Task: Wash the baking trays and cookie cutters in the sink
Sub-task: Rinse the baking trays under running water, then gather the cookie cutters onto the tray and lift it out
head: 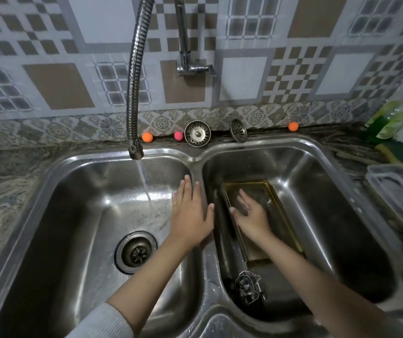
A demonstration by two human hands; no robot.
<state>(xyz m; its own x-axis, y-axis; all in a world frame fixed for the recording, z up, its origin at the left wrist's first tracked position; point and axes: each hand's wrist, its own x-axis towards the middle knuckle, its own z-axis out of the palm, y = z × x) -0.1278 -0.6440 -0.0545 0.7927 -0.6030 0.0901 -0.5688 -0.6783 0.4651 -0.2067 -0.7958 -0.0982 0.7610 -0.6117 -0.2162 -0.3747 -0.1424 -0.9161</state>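
Note:
A gold-rimmed rectangular baking tray lies flat in the right basin of the double steel sink. My right hand hovers over the tray's left half with fingers straight and holds nothing. My left hand is spread flat over the divider, just right of the water stream running from the flexible faucet into the left basin. Metal cookie cutters lie in a small heap at the near end of the right basin.
Two sink strainers and small orange and pink balls sit on the back ledge. At the right are a green soap bottle, a sponge and a clear plastic container. The left basin's drain is uncovered.

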